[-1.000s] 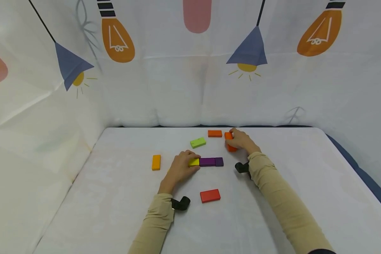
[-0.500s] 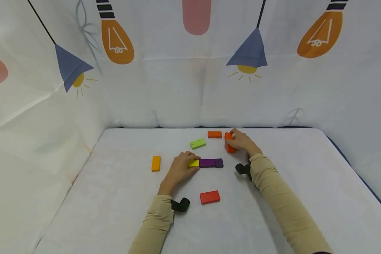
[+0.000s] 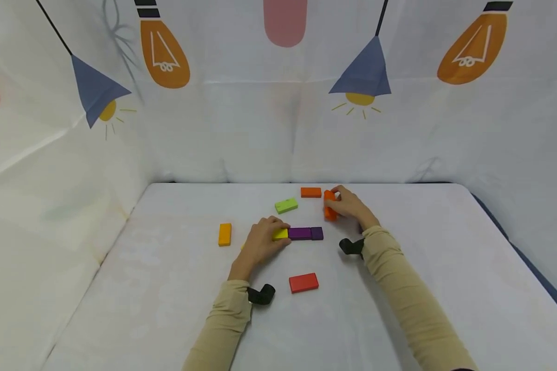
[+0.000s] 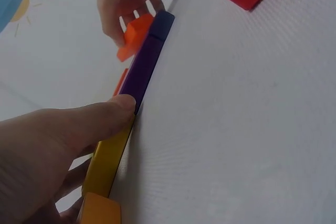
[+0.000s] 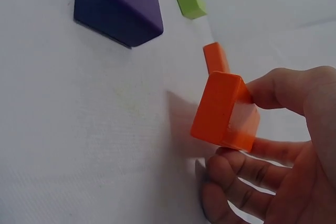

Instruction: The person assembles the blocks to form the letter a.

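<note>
My right hand (image 3: 348,206) pinches an orange block (image 3: 329,205) between thumb and fingers, lifted just off the white table (image 3: 427,257); the right wrist view shows this orange block (image 5: 224,111) tilted above its shadow. My left hand (image 3: 262,242) grips a yellow block (image 3: 281,234) that lies end to end with a purple block (image 3: 299,233) and a darker purple block (image 3: 317,233). In the left wrist view my thumb (image 4: 79,124) presses the yellow block (image 4: 107,161) beside the purple block (image 4: 146,64).
A second orange block (image 3: 311,192) and a green block (image 3: 286,205) lie at the back. An amber block (image 3: 225,234) lies to the left, a red block (image 3: 304,282) near me. Printed cloth walls (image 3: 260,118) close in the table.
My right hand has brought the orange block a little to the left and nearer the purple row. My left hand stays on the yellow block.
</note>
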`<state>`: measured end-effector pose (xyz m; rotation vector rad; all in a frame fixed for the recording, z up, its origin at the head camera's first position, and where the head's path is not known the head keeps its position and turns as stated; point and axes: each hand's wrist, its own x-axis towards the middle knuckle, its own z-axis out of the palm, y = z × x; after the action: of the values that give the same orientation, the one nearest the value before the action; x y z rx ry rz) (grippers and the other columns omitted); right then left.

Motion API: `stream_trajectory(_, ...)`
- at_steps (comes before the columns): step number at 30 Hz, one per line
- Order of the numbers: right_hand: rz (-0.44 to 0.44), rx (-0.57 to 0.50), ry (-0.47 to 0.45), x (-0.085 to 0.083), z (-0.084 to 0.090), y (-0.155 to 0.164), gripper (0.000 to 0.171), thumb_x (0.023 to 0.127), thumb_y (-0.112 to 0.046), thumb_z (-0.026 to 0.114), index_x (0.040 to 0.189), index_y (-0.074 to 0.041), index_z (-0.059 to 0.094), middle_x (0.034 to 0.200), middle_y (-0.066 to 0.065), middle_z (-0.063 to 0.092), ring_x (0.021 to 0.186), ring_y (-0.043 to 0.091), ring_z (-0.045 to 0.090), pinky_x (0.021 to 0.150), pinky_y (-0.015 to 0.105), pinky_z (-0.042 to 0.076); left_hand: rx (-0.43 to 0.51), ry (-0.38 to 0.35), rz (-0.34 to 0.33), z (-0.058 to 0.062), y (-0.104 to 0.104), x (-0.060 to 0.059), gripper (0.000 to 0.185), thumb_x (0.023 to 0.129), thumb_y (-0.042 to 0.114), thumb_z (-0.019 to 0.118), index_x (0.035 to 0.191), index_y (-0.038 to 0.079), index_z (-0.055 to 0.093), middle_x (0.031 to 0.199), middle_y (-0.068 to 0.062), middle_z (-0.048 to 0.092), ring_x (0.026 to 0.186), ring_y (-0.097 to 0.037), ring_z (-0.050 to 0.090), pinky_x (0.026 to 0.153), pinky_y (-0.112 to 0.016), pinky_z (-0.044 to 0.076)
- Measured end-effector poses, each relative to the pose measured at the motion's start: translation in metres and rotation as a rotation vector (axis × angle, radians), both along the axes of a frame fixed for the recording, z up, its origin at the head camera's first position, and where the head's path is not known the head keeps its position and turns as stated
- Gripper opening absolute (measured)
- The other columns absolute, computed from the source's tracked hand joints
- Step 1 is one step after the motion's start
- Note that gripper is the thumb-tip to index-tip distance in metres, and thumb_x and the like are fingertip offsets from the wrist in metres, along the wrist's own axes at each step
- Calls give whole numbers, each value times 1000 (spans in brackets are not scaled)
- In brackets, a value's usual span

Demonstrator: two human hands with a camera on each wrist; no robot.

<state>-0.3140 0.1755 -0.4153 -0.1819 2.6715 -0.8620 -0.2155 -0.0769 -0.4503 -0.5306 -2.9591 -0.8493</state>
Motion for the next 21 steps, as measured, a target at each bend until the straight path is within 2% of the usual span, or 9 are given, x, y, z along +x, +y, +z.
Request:
stream_trajectory(6,-21,-31,5,11,-1,-6,57,84,-40,48,130,-10,31,104,14,50,76,21,53,67,28,40,-7,13,-8,1,-4,2,34,81,35,62,112,22,60,110,3,56,101,-18,47,87,-38,37)
stream_trajectory(16,-57,-30,15,26,-4,-16,56,85,-39,49,131,-11,31,106,13,48,85,23,49,69,28,39,-6,28,-41,0,-9,6,33,81,35,62,112,22,60,110,3,57,100,-17,47,84,-35,37)
stream_trajectory(21,-64,-34,23,34,-4,-25,58,83,-39,49,130,-10,31,102,13,50,80,23,51,67,27,40,1,20,-56,0,-14,10,33,81,35,62,112,23,60,110,4,56,100,-16,47,84,-35,37)
